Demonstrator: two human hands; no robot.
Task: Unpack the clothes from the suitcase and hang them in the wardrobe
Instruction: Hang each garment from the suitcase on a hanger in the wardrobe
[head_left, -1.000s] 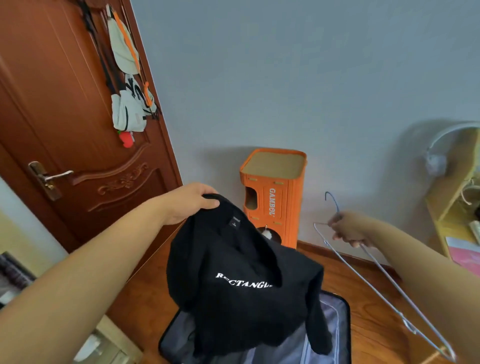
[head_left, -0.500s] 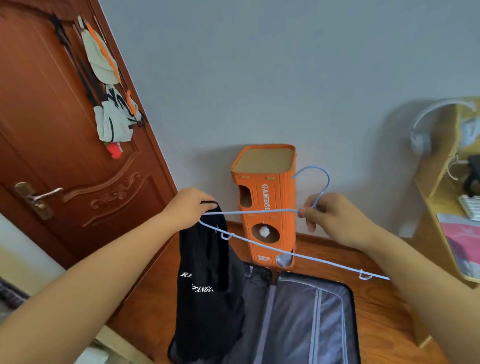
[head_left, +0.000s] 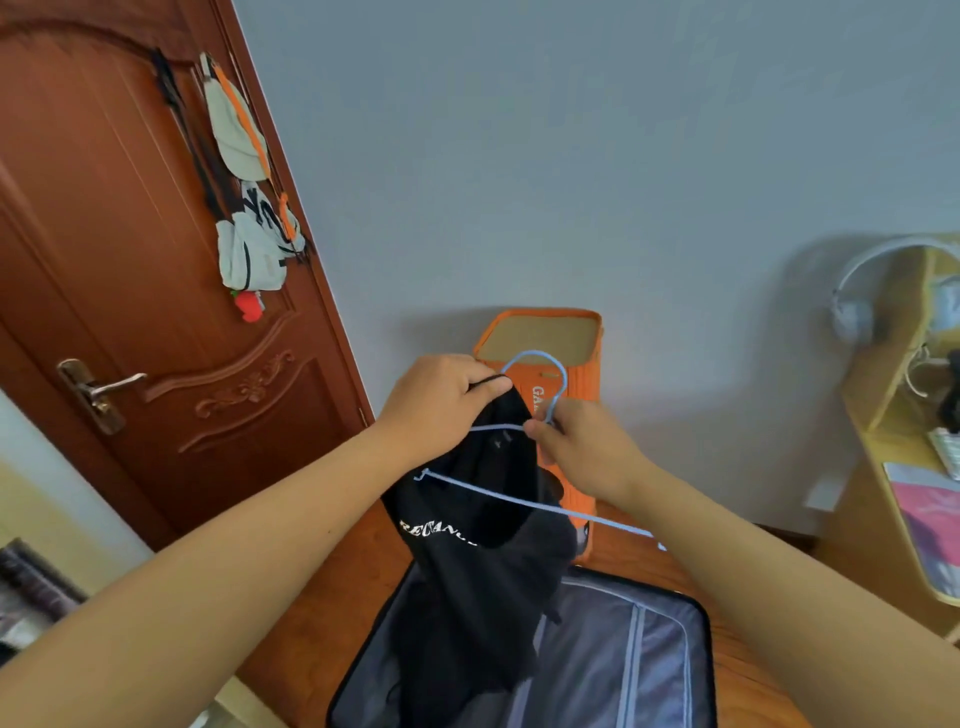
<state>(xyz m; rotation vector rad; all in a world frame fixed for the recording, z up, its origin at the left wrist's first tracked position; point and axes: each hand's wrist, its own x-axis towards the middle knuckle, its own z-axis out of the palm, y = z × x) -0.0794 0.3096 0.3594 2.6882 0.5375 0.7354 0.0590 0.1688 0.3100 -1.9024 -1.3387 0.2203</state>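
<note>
Black T-shirt held up over the open suitcase, its collar bunched in the left hand, whose fingers are curled round the fabric at the neckline. Right hand pinches the pale blue wire hanger where the hook meets the shoulders; thumb and forefinger closed on the wire.

Handling, judged: the shirt is light, soft and limp — it hangs in folds with no shape of its own, so it will slide off a thin wire if only one shoulder is seated. Best held at the collar, as now, with the neck opening stretched so a hanger arm can pass in. The hanger looks stiff enough but springy, and slick.

Orientation: the shirt's long axis runs near vertical, collar up, hem down toward the suitcase lining; white lettering faces the camera, partly folded under. The hanger's long bar slants from upper left, across the shirt's front, down to the right; its hook points up in front of the orange box by the wall.
</note>
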